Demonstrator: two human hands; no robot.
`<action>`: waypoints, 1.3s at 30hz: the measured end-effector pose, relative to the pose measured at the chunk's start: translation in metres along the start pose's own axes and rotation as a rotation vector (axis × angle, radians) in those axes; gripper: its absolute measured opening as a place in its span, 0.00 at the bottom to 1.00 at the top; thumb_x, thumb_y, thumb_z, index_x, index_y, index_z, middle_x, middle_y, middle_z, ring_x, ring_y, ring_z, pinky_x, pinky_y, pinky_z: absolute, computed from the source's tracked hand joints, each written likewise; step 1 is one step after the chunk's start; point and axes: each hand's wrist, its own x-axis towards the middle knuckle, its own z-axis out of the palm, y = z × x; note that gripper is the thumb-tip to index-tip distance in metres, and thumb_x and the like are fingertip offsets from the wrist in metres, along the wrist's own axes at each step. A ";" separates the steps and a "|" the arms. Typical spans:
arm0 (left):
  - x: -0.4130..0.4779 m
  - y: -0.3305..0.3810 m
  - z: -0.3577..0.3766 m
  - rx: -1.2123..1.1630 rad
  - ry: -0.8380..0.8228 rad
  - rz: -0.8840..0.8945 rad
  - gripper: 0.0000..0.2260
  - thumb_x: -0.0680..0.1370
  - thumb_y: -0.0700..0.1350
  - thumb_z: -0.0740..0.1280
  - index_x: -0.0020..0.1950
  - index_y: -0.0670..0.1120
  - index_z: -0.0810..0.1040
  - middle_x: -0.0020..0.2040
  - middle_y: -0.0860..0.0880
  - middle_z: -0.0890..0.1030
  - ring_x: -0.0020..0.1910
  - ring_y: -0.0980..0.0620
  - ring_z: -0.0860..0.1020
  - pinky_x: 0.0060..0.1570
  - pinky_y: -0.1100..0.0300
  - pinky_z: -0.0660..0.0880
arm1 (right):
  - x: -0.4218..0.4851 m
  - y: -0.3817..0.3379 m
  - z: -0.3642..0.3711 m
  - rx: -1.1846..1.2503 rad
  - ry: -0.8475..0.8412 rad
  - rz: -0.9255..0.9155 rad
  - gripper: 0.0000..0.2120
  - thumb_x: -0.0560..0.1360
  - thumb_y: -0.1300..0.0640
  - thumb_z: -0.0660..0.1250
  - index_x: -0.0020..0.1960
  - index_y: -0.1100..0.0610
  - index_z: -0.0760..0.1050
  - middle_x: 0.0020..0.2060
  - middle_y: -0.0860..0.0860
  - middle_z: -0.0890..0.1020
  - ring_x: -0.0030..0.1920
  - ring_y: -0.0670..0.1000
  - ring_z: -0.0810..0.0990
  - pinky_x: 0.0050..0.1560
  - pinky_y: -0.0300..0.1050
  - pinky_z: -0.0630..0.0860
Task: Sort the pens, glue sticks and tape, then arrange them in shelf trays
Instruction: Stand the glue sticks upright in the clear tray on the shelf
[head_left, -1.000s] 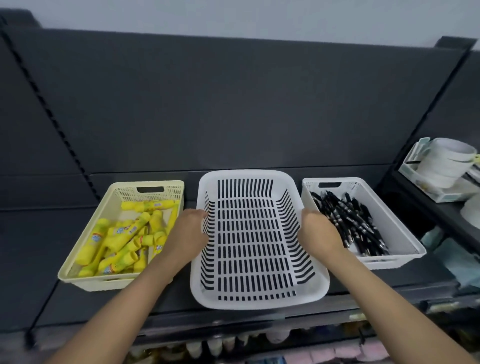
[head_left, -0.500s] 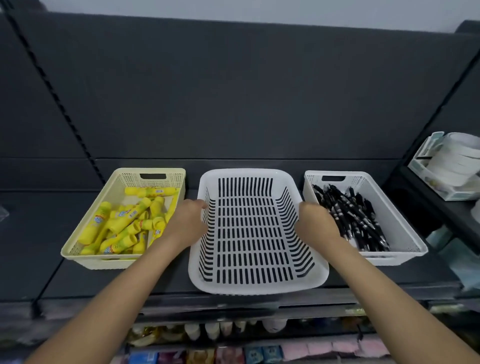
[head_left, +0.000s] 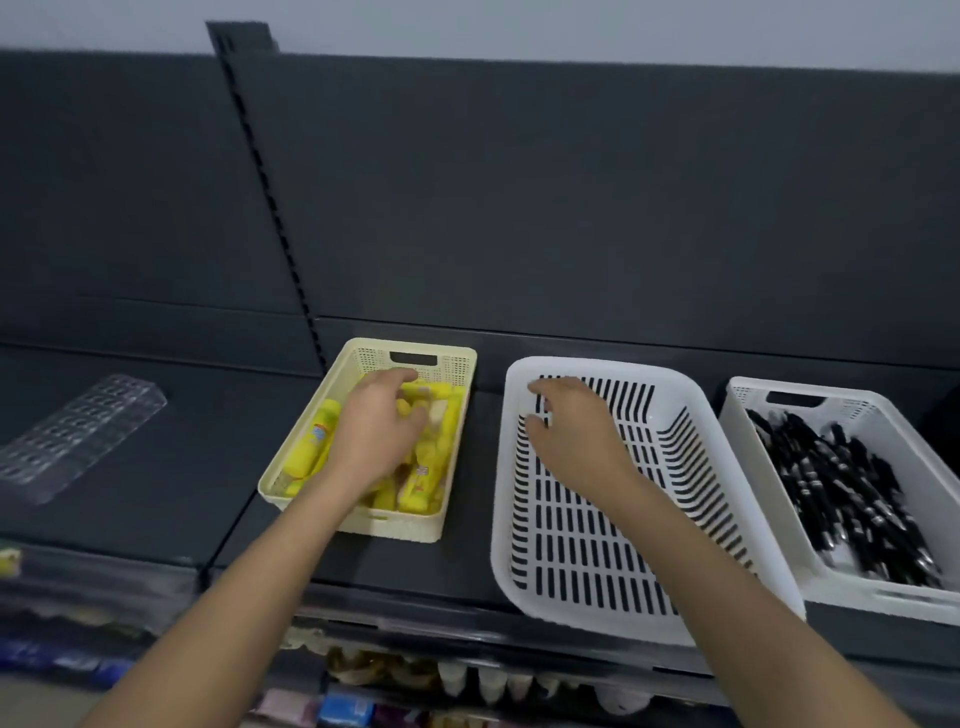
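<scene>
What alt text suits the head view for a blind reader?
A person's left hand reaches into a cream tray of yellow glue sticks; the right hand hovers over an empty white basket. Black pens fill a white tray rightmost.

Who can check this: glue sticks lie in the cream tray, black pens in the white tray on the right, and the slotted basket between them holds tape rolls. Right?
The slotted basket holds no tape: it is empty, the right hand over it, as the head view shows. The glue sticks in the cream tray and black pens in the white tray are right.
</scene>
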 end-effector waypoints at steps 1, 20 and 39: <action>0.004 -0.011 -0.009 -0.004 0.015 -0.026 0.20 0.74 0.39 0.68 0.66 0.41 0.74 0.63 0.43 0.76 0.60 0.46 0.75 0.60 0.51 0.73 | 0.006 -0.012 0.008 0.027 -0.003 -0.004 0.19 0.78 0.59 0.61 0.69 0.59 0.69 0.65 0.55 0.73 0.64 0.52 0.73 0.63 0.41 0.66; 0.030 -0.146 -0.039 -0.288 -0.243 -0.216 0.11 0.79 0.43 0.62 0.62 0.46 0.75 0.45 0.57 0.76 0.43 0.60 0.76 0.38 0.67 0.71 | 0.021 -0.062 0.136 0.148 0.157 0.494 0.05 0.77 0.65 0.59 0.46 0.64 0.72 0.38 0.55 0.76 0.39 0.54 0.73 0.35 0.43 0.60; 0.014 -0.137 -0.040 -0.463 -0.107 -0.370 0.13 0.79 0.39 0.59 0.39 0.47 0.80 0.34 0.52 0.79 0.33 0.57 0.74 0.30 0.68 0.70 | 0.018 -0.065 0.137 0.663 0.191 0.574 0.12 0.73 0.66 0.61 0.40 0.56 0.82 0.34 0.54 0.83 0.35 0.51 0.78 0.36 0.49 0.77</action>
